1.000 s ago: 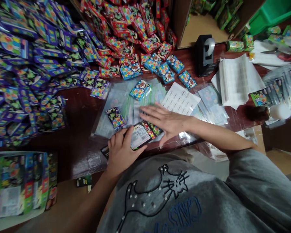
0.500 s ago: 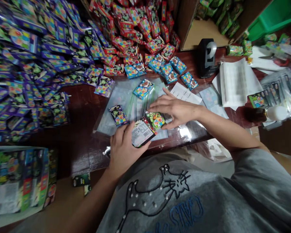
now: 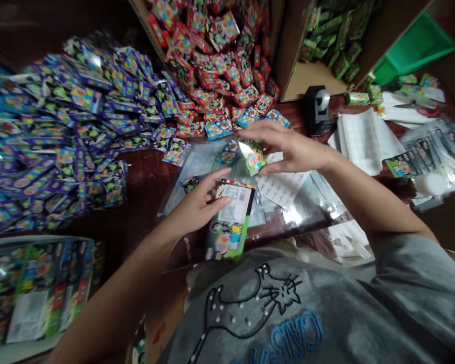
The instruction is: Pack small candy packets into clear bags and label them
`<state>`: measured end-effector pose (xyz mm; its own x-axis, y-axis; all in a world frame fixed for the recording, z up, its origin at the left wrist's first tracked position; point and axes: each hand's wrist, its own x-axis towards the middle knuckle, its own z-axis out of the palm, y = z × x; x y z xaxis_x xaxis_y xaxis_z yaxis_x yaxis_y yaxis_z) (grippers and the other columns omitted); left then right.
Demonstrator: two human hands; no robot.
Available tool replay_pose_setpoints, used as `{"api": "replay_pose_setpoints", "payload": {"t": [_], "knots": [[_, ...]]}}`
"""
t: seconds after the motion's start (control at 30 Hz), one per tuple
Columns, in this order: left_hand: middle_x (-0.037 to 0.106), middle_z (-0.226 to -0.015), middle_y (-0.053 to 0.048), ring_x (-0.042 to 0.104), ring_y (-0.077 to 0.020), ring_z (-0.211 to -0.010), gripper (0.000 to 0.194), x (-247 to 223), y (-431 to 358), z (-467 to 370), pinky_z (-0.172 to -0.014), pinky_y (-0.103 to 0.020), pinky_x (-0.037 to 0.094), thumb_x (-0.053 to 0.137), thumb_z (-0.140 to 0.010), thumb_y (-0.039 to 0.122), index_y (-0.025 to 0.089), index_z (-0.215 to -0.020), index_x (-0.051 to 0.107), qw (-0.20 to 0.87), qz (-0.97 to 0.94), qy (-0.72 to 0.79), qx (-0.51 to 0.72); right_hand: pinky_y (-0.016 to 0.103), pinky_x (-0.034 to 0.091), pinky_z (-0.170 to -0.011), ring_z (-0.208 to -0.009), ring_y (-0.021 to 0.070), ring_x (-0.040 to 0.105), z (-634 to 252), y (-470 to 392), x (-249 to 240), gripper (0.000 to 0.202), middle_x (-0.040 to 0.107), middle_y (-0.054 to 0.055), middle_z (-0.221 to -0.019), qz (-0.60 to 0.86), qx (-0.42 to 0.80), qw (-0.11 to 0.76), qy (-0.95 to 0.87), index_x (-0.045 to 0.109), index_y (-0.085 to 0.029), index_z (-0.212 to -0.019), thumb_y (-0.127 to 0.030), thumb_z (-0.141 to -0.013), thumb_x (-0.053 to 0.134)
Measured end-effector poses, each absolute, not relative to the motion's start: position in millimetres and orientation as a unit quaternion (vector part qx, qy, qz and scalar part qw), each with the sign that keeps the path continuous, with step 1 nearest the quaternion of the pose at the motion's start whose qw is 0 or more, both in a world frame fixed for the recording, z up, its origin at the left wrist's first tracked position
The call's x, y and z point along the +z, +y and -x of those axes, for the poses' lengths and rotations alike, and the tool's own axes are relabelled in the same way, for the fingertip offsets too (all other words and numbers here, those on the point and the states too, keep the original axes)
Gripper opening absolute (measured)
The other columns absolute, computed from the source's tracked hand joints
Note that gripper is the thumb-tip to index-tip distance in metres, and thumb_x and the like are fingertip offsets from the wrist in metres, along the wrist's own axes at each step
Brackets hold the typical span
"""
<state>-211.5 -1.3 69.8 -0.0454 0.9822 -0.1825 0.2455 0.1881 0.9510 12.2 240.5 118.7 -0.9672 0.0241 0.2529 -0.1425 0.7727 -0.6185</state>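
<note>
Pinched in my left hand (image 3: pixel 202 202) is a printed card (image 3: pixel 231 220) with a white label and barcode, tilted over the table's front edge. Between the thumb and fingers of my right hand (image 3: pixel 288 146) is a small green box (image 3: pixel 255 156), raised at one end. A blue box (image 3: pixel 228 153) lies just left of it on clear plastic bags (image 3: pixel 200 159). The purple box (image 3: pixel 190 184) beside my left fingers is partly covered. A sheet of printed stickers (image 3: pixel 284 187) rests below my right hand.
Purple boxes (image 3: pixel 79 121) are heaped at left, red boxes (image 3: pixel 212 60) at the back. A black tape dispenser (image 3: pixel 317 114), a paper stack (image 3: pixel 360 141) and a white-capped bottle (image 3: pixel 428 184) stand right. Packed cards (image 3: pixel 30 308) fill a container at lower left.
My left hand has turned the card, so its lower printed part now shows. The green box has risen with my right hand, away from the card. The view has shifted.
</note>
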Motion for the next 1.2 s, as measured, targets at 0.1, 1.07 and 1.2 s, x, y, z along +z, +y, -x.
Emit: {"api": "replay_pose_setpoints", "payload": {"t": [0.1,1.07,1.2], "knots": [[0.075,-0.114,-0.007,0.074,-0.0186,-0.082,0.047,61.9,11.3,208.3,-0.069,-0.03,0.064,0.078,-0.09,0.043,0.025,-0.132,0.065,0.455,-0.506,0.607,0.41,0.065,0.031,-0.132,-0.164,0.0382,0.033,-15.3,245.2,130.9,0.087,0.04,0.013,-0.175,-0.002,0.338,0.132,-0.932,0.034,-0.027,-0.173,-0.07,-0.103,0.062],[0.069,-0.101,0.0,0.075,-0.0166,-0.088,0.058,22.0,-22.1,185.6,-0.071,-0.027,0.065,0.089,-0.08,0.036,0.026,-0.126,0.054,0.355,-0.383,0.647,0.556,0.043,0.063,-0.1,-0.113,0.0228,0.07,-22.1,132.2,49.0,0.057,0.066,0.013,-0.136,0.2,0.535,0.237,-0.786,0.062,-0.022,-0.143,-0.052,-0.098,0.079],[0.073,-0.103,-0.002,0.074,-0.0163,-0.082,0.048,19.2,-27.0,192.0,-0.068,-0.027,0.063,0.088,-0.082,0.042,0.024,-0.118,0.062,0.394,-0.383,0.666,0.505,0.031,0.062,-0.079,-0.081,0.0143,0.066,-20.6,101.0,25.1,0.044,0.071,0.002,-0.098,0.254,0.617,0.252,-0.701,0.07,-0.021,-0.131,-0.052,-0.102,0.074]]}}
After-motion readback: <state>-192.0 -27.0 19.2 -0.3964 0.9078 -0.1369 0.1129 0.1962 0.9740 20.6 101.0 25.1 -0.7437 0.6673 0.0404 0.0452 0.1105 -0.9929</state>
